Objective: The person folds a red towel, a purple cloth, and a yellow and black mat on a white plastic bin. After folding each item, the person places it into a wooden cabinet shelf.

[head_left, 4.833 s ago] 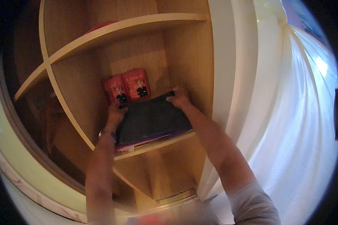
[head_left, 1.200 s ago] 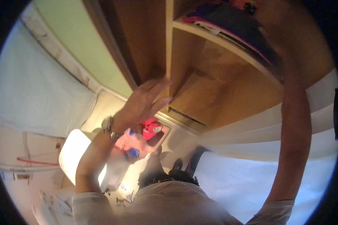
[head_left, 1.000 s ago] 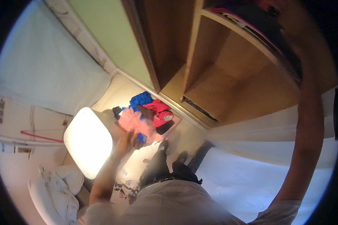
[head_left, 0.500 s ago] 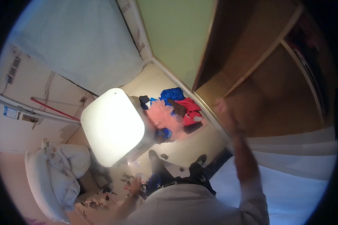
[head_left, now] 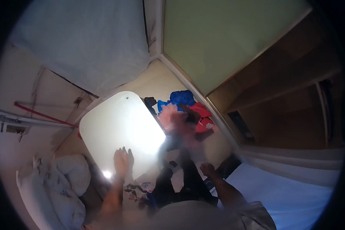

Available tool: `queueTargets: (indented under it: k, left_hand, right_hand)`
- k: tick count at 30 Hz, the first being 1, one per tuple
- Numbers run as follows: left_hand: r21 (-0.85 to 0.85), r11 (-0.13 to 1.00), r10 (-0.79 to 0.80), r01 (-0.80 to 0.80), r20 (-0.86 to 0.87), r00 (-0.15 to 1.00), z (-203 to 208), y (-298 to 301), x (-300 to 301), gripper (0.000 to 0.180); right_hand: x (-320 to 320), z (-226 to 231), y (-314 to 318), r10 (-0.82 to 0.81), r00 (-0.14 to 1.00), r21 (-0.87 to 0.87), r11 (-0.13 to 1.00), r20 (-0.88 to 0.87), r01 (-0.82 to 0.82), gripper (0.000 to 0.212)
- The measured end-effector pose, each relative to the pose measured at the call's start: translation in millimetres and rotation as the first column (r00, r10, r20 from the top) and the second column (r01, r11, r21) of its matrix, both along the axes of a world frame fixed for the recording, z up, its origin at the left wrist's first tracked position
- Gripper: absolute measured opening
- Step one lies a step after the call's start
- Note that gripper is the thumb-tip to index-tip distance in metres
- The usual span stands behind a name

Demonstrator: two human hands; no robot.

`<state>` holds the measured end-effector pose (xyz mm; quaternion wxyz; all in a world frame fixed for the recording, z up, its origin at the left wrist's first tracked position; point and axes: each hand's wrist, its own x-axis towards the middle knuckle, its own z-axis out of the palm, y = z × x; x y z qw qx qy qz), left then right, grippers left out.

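My left hand (head_left: 121, 163) is stretched out over the near part of a white, round-cornered tabletop (head_left: 103, 134), its fingers straight and a shadow beside them. Whether the palm presses on the surface I cannot tell. On the other side my right hand (head_left: 208, 169) hangs in front of my legs, near the blue-white bed sheet (head_left: 272, 191). Its fingers are curled in, and anything inside them is hidden. Past the tabletop a heap of clothes lies on the floor, with a blue garment (head_left: 182, 97), a red garment (head_left: 205, 122) and a pinkish ruffled garment (head_left: 168, 115).
A pale green door panel (head_left: 218, 38) stands before part of a wooden wardrobe (head_left: 287, 122), whose shelves are exposed at right. White bedding (head_left: 69, 176) is piled at left. A red pole (head_left: 46, 115) leans along the wall. Small dark items (head_left: 136, 189) lie by my feet.
My right hand has left the wardrobe edge and come down beside my legs. My left hand has risen from low beside my leg to over the tabletop. The view has shifted.
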<state>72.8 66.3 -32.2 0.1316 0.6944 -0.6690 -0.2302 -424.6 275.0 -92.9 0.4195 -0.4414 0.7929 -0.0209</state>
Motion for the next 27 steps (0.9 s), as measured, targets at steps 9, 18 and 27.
queueTargets:
  k: [9, 18, 27]
  left_hand:
    - [-0.288, 0.947, -0.112, 0.146, 0.130, 0.985, -34.3, -209.3, -53.1, 0.055]
    - [-0.222, 0.943, -0.151, 0.249, 0.381, 0.912, -98.3, -294.5, -51.3, 0.070]
    - [-0.118, 0.950, -0.227, 0.291, 0.382, 0.896, -102.2, -308.6, -50.8, 0.076]
  right_hand:
    - [31.5, -108.0, -163.9, 0.231, 0.962, -0.291, 0.940, 0.148, -0.181, 0.029]
    - [106.7, -204.6, -371.9, 0.155, 0.886, -0.413, 0.909, 0.437, 0.045, 0.025]
    - [182.4, -395.9, -495.2, 0.032, 0.956, -0.285, 0.957, 0.293, 0.056, 0.030]
